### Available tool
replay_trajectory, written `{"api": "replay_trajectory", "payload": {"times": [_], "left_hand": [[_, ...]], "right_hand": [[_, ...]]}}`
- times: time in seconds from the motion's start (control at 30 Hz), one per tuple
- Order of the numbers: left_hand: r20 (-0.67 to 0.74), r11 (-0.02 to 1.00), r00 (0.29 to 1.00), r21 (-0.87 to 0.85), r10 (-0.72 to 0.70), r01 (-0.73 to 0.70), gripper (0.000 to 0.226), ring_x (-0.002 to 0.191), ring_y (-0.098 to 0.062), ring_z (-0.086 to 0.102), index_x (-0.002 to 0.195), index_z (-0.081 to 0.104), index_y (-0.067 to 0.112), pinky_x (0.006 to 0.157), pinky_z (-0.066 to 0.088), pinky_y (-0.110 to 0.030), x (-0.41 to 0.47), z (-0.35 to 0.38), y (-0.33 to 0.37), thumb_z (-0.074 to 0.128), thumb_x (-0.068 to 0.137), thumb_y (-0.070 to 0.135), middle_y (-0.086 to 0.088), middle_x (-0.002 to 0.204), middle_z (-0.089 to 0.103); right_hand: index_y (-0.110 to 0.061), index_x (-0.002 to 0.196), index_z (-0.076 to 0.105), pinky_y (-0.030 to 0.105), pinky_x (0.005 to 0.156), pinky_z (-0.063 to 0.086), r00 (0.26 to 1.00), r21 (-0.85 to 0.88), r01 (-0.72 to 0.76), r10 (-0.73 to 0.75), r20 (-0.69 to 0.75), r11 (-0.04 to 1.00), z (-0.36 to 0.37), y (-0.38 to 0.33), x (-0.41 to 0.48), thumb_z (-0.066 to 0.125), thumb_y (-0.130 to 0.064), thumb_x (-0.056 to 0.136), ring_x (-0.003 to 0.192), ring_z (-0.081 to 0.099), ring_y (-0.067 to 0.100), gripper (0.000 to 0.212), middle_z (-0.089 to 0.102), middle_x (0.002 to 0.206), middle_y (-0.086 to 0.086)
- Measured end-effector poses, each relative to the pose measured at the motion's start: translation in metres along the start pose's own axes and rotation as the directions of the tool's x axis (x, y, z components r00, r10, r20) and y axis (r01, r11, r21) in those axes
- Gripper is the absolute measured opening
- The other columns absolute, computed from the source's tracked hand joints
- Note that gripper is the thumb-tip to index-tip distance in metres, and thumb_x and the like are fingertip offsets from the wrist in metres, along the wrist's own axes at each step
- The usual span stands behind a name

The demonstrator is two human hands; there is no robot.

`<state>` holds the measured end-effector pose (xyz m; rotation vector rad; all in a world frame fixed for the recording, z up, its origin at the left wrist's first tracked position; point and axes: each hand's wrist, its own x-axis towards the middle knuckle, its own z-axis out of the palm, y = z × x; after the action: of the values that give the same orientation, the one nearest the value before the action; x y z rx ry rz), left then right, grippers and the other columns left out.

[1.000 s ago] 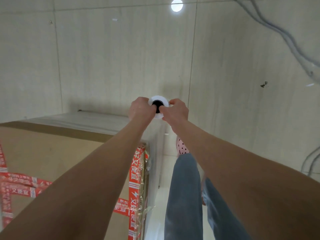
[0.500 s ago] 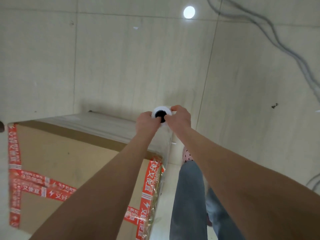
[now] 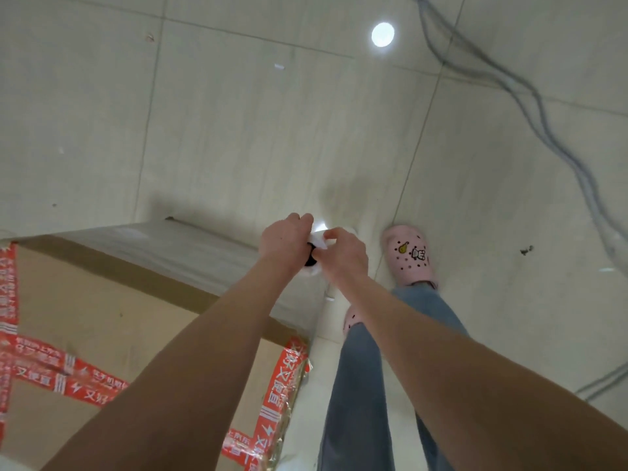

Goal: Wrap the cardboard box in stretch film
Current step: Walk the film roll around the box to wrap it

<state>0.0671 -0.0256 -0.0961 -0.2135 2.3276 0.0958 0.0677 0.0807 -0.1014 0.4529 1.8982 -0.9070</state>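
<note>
A big brown cardboard box with red printed tape fills the lower left. Clear stretch film clings to its far side and its right edge. Beyond the box's far right corner stands the white roll of stretch film, end-on, its dark core showing. My left hand grips the roll from the left. My right hand grips it from the right, fingers curled over the top rim. Most of the roll is hidden behind the two hands.
The floor is pale tile. My legs in blue jeans and pink clogs stand right of the box. Grey cables run across the floor at the upper right. A round light reflection shows on the tiles.
My view has swung right along the box. Both hands stay on the roll and have come lower, near the box's corner. A pink clog has stepped forward on the right.
</note>
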Motion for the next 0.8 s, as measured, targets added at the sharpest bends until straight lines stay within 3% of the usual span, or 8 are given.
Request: {"api": "replay_trajectory", "payload": {"times": [0.1, 0.2, 0.37, 0.43, 0.53, 0.63, 0.7, 0.8], "left_hand": [[0.005, 0.959, 0.981, -0.210, -0.195, 0.191, 0.015, 0.088, -0.030, 0.058, 0.100, 0.052, 0.011, 0.064, 0.037, -0.032, 0.004, -0.002, -0.008, 0.053, 0.086, 0.017, -0.010, 0.099, 0.059], [0.052, 0.819, 0.897, -0.389, -0.439, 0.423, 0.017, 0.082, -0.026, 0.056, 0.098, 0.054, 0.015, 0.063, 0.039, -0.029, 0.006, -0.006, -0.012, 0.056, 0.085, 0.027, -0.005, 0.090, 0.058], [0.296, 0.313, 0.648, -0.689, -0.702, 0.654, 0.039, 0.080, -0.025, 0.059, 0.102, 0.060, 0.013, 0.064, 0.040, -0.029, 0.010, -0.003, -0.010, 0.058, 0.085, 0.047, -0.004, 0.094, 0.063], [0.355, 0.253, 0.653, -0.717, -0.669, 0.650, 0.044, 0.081, -0.026, 0.063, 0.099, 0.061, 0.012, 0.063, 0.042, -0.028, 0.013, -0.001, -0.012, 0.056, 0.083, 0.052, -0.006, 0.095, 0.067], [0.312, 0.403, 0.754, -0.694, -0.578, 0.597, 0.036, 0.083, -0.026, 0.061, 0.097, 0.055, 0.011, 0.057, 0.038, -0.027, 0.018, -0.010, -0.019, 0.058, 0.085, 0.045, -0.005, 0.097, 0.066], [0.101, 0.699, 0.888, -0.580, -0.448, 0.419, 0.038, 0.099, -0.028, 0.060, 0.121, 0.048, 0.016, 0.070, 0.045, -0.033, 0.024, -0.026, -0.023, 0.060, 0.088, 0.028, -0.005, 0.115, 0.057], [0.048, 0.854, 0.950, -0.426, -0.308, 0.298, 0.041, 0.103, -0.029, 0.059, 0.130, 0.047, 0.021, 0.075, 0.046, -0.035, 0.030, -0.034, -0.020, 0.055, 0.090, 0.020, -0.005, 0.120, 0.054], [0.103, 0.891, 0.954, -0.340, -0.282, 0.300, 0.034, 0.102, -0.028, 0.058, 0.124, 0.055, 0.019, 0.073, 0.044, -0.033, 0.040, -0.042, -0.016, 0.050, 0.090, 0.016, -0.007, 0.116, 0.056]], "right_hand": [[-0.020, 0.127, 0.052, 0.024, 0.074, 0.040, 1.000, -0.021, 0.027, -0.027, -0.005, 0.999, -0.005, -0.011, 0.008, 0.062, -0.031, 0.084, 0.098, 0.059, 0.016, 0.045, 0.061, 0.117, -0.001], [-0.021, 0.138, 0.040, 0.025, 0.072, 0.040, 0.999, -0.019, 0.031, -0.031, 0.038, 0.999, -0.010, -0.023, 0.015, 0.064, -0.036, 0.083, 0.094, 0.056, 0.017, 0.062, 0.053, 0.123, 0.001], [-0.016, 0.131, 0.043, 0.038, 0.082, 0.056, 0.989, 0.007, -0.038, 0.037, 0.145, 0.999, -0.011, -0.059, 0.030, 0.066, -0.037, 0.083, 0.090, 0.067, 0.027, 0.057, 0.056, 0.107, 0.002], [-0.013, 0.123, 0.050, 0.043, 0.082, 0.056, 0.992, -0.014, 0.004, -0.002, 0.127, 1.000, -0.009, -0.071, 0.035, 0.064, -0.027, 0.085, 0.091, 0.067, 0.028, 0.044, 0.057, 0.106, 0.004], [-0.008, 0.117, 0.054, 0.045, 0.081, 0.056, 0.993, -0.060, 0.034, -0.027, 0.116, 0.998, -0.013, -0.081, 0.038, 0.057, -0.014, 0.086, 0.094, 0.065, 0.030, 0.032, 0.057, 0.104, 0.007], [0.000, 0.120, 0.054, 0.048, 0.082, 0.055, 0.992, -0.132, 0.043, -0.027, 0.122, 0.990, -0.018, -0.082, 0.035, 0.053, -0.008, 0.086, 0.102, 0.062, 0.032, 0.035, 0.058, 0.118, 0.015], [0.001, 0.120, 0.053, 0.050, 0.083, 0.054, 0.991, -0.174, 0.053, -0.030, 0.134, 0.983, -0.020, -0.082, 0.036, 0.052, -0.007, 0.085, 0.104, 0.060, 0.034, 0.036, 0.058, 0.119, 0.017], [-0.002, 0.110, 0.060, 0.050, 0.080, 0.055, 0.985, -0.233, 0.067, -0.027, 0.171, 0.970, -0.023, -0.085, 0.043, 0.052, -0.007, 0.082, 0.096, 0.063, 0.032, 0.029, 0.064, 0.107, 0.015]]}}
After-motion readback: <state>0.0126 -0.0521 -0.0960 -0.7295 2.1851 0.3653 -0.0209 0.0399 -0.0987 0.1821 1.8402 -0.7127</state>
